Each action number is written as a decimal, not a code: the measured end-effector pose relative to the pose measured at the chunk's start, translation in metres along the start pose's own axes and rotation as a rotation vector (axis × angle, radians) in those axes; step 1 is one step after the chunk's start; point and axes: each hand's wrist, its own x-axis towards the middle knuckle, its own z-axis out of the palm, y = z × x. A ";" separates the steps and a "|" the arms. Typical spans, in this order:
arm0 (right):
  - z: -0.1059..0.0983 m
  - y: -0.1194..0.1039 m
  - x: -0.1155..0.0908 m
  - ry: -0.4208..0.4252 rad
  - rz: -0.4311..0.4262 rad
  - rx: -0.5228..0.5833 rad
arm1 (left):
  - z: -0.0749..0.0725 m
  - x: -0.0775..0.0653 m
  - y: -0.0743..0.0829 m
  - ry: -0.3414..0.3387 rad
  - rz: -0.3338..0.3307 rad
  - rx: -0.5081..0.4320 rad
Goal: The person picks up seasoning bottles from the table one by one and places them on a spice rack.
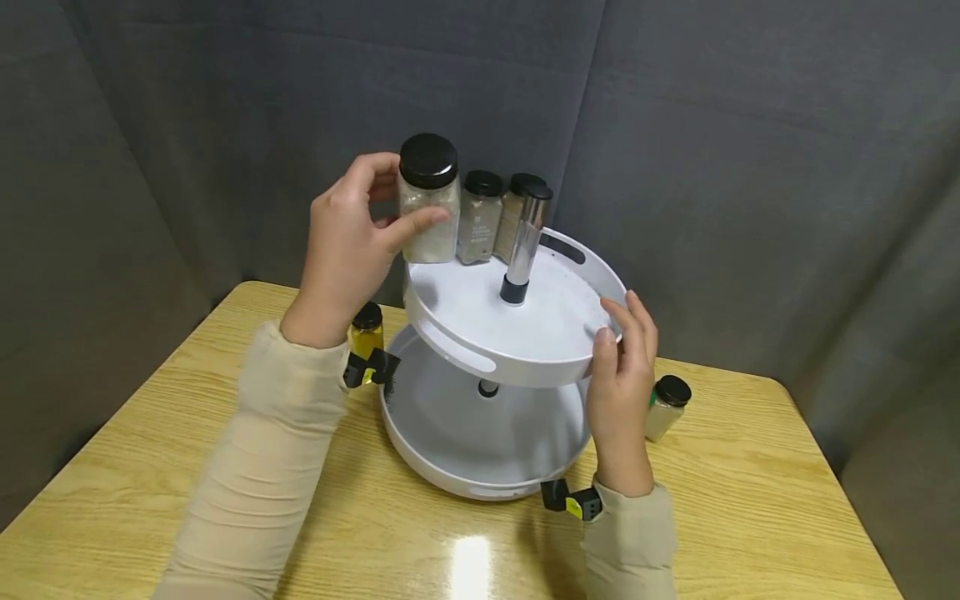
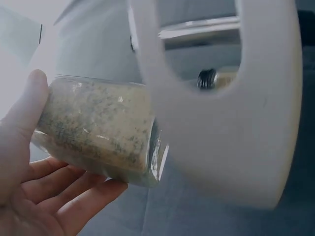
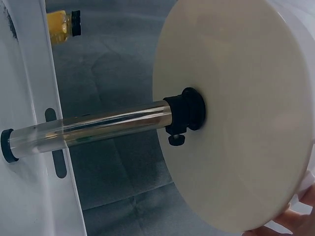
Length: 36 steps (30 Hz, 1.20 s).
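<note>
My left hand point(image 1: 348, 229) grips a clear square-sided spice jar point(image 1: 431, 233) with a black lid, thumb across its front. Pale contents with dark flecks show through its side point(image 2: 96, 123). The jar is upright at the left rim of the white upper tray point(image 1: 480, 333) of a two-tier stand, and its base overlaps that rim in the head view. Two black-lidded spice jars, a grey-labelled one point(image 1: 480, 221) and a brownish one point(image 1: 510, 221), stand on this tray behind the post. My right hand point(image 1: 624, 392) holds the tray's right rim; its fingertips point(image 3: 290, 219) show at the edge.
Below is the wider lower tray point(image 1: 487, 442), joined by a shiny metal post point(image 3: 118, 120). A yellow jar point(image 1: 367, 333) stands on the wooden table point(image 1: 187, 433) at the left. Another black-lidded jar point(image 1: 663, 412) is right of the stand. Grey cloth point(image 1: 750, 208) hangs behind.
</note>
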 end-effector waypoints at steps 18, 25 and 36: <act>0.000 -0.001 -0.004 -0.013 0.040 -0.009 | 0.022 -0.011 -0.015 -0.084 -0.054 -0.001; -0.002 -0.001 -0.005 -0.017 0.044 -0.010 | 0.026 -0.017 -0.021 -0.092 -0.064 -0.001; 0.000 -0.003 -0.002 -0.022 0.033 -0.013 | 0.025 -0.024 -0.028 -0.111 -0.093 0.014</act>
